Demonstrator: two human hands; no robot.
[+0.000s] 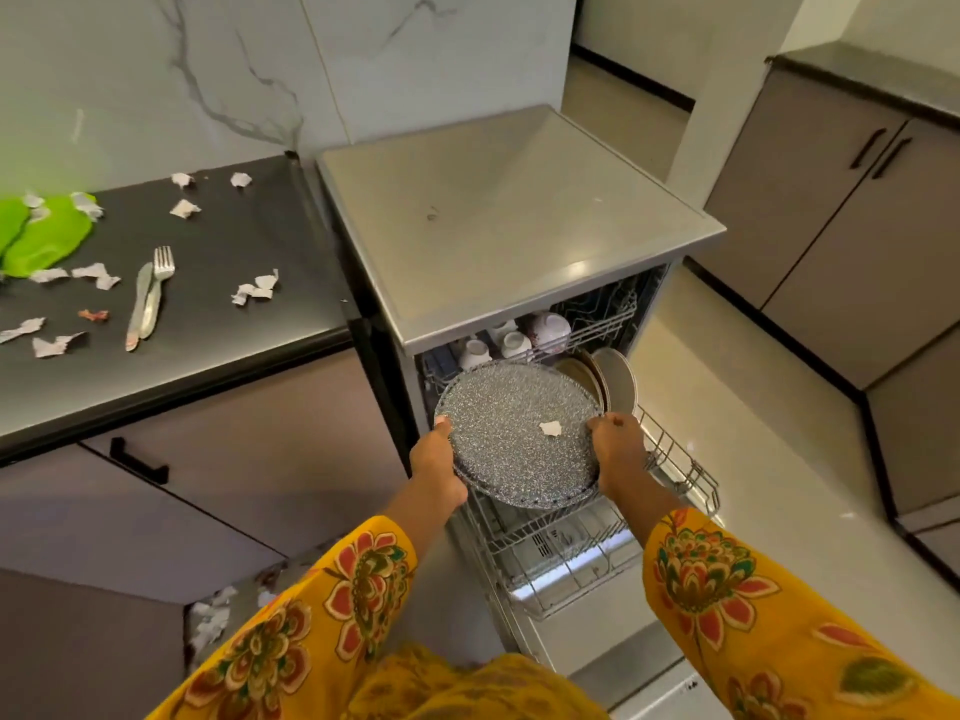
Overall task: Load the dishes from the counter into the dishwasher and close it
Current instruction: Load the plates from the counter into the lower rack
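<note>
Both hands hold the round speckled plate (519, 433) over the pulled-out lower rack (571, 543), its face tilted up (a paper scrap sticks on it). Left hand (439, 467) and right hand (621, 454) grip opposite edges; fingers underneath are hidden.

Home kitchen, open silver freestanding dishwasher (519, 226) at 12 o'clock, dark stone bench (218, 283) at 10 o'clock, marbled white wall panels (208, 70), taupe handled cabinets (831, 210) at 2 o'clock

Head-worn wide-angle view, looking steeply down and forward, close above an open dishwasher (524, 241) beside a counter (218, 283).
</note>
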